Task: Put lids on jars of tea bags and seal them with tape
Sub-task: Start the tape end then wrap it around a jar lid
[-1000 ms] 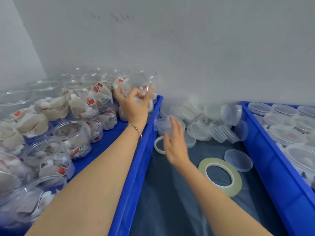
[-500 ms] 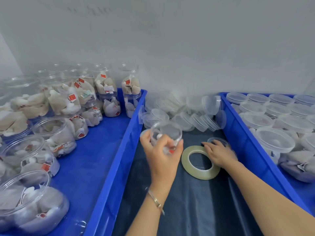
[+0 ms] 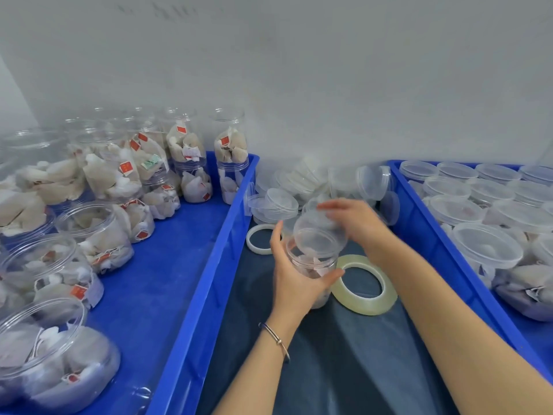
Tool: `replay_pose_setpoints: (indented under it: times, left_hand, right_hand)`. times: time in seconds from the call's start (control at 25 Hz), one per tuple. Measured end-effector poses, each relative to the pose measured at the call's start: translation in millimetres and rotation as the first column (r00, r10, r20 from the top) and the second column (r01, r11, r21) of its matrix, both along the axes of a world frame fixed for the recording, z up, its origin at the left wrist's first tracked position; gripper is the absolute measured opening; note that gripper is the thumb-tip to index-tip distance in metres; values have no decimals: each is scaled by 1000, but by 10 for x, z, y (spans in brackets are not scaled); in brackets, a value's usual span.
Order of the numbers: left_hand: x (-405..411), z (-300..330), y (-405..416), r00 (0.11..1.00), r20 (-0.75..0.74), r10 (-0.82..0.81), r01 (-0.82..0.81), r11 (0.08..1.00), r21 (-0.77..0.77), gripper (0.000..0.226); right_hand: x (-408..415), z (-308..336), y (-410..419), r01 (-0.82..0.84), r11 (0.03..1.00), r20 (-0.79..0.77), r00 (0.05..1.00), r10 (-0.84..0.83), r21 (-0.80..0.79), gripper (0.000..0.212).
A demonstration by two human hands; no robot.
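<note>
- the step in hand is the capping: the left hand grips a clear jar of tea bags, thumb curled round its right side and fingers wrapped round the left, with the jar standing on or just above the dark mat between the two blue bins.
- the right hand holds a clear lid by its far edge; the fingers are blurred, so i cannot tell exactly how they lie, only that they hold the lid and are not spread wide.
- the lid sits tilted over the jar mouth, its near edge low toward the left thumb and its far edge up under the right fingers, so it looks not yet seated.
- next, by my judgement, the lid must be levelled onto the rim and pressed or turned home while the left fingers keep the jar from spinning.
- after that comes sealing: the tape roll lies flat just beside the left thumb, below the right wrist, within easy reach.
- a smaller white ring lies just beyond the left fingertips.
- spare lids are piled beyond both hands.
- open jars wait in the left bin, well to the left of the left fingers.
- capped ones sit in the right bin.
</note>
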State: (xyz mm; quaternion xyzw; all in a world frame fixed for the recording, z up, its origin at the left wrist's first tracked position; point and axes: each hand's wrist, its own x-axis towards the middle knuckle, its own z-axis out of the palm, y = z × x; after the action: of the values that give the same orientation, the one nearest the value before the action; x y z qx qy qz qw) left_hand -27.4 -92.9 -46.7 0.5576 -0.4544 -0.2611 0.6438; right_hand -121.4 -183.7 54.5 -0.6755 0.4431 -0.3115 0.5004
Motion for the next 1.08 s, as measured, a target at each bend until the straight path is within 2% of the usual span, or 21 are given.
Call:
replay_pose_setpoints:
  times: [0.04,0.08,0.12,0.16,0.24,0.32,0.36,0.4,0.44,0.48,0.52,0.56,0.64,0.68,0.72,0.76,0.8,0.88,0.92,1.0,1.08]
  left_hand:
    - [12,-2,-30,999,-22,-23,24,999,30,115]
    - [22,-2,-67,999,-28,-40,42,998,49,114]
    - [33,-15,-82,999,-2,-48,48,997,68,104]
    - [34,-3,-100,992,119,-43,31,995,99,86]
    - [47,-14,-130,840,543,-3,-66,992,109,53]
    - [59,30,-123,741,665,97,-115,993,-17,46]
    - [125,-17,-165,634,756,166,-125,986,-111,46]
    - [97,-23,-162,615,780,115,-126,991,-47,45]
    - [113,-4,-116,702,711,43,-97,995,36,42]
    - [115,51,-68,864,503,-19,-26,996,83,54]
    - [136,-7,-46,961,275,-33,3,994,108,75]
    - [137,-10,-46,987,159,-24,5,993,121,87]
    - [95,-21,-61,988,154,22,-39,994,107,83]
    - [51,17,-86,992,118,46,-54,996,68,68]
    - [-3,59,-62,994,101,33,-36,999,25,54]
    - [-33,57,-53,994,108,-6,6,1000,2,46]
    - [-49,92,-20,993,107,-43,43,999,3,48]
    - [-4,41,-33,994,-6,-107,107,994,23,65]
    - [26,-9,-46,993,-40,-112,113,993,33,75]
    - [40,-36,-44,993,-51,-104,107,992,59,92]
    - [39,-91,-80,990,7,-141,141,988,60,97]
  right_hand:
    - [52,-77,45,-64,973,-247,969,8,-220,38]
    - [95,-134,105,-145,928,-385,923,2,-343,42]
    - [134,-184,179,-202,896,-428,904,15,-395,41]
    - [183,-243,246,-238,877,-461,887,22,-417,38]
    - [247,-389,418,-273,776,-593,790,-156,-568,47]
    - [236,-474,528,-295,639,-590,744,-312,-710,56]
    - [202,-461,525,-314,621,-574,771,-275,-718,54]
    - [154,-436,491,-358,614,-571,799,-188,-703,51]
    - [77,-387,434,-425,611,-580,812,-69,-668,48]
    - [6,-320,368,-499,601,-592,804,53,-624,46]
    - [-37,-294,335,-537,586,-589,799,122,-607,44]
    - [-32,-314,348,-521,560,-574,813,97,-644,39]
    - [149,-461,514,-312,511,-493,828,-267,-801,30]
    - [313,-507,600,-245,543,-524,722,-451,-804,29]
    - [422,-498,680,-206,636,-603,619,-504,-744,32]
    - [466,-391,743,-163,749,-697,530,-483,-642,40]
    - [489,-327,707,-187,776,-749,469,-467,-602,53]
    - [326,-158,505,-432,840,-871,483,-93,-330,66]
    - [220,-74,490,-513,824,-894,447,17,-241,65]
    - [105,-77,526,-518,743,-888,400,-227,-423,63]
    - [136,-81,552,-522,657,-839,367,-402,-543,77]
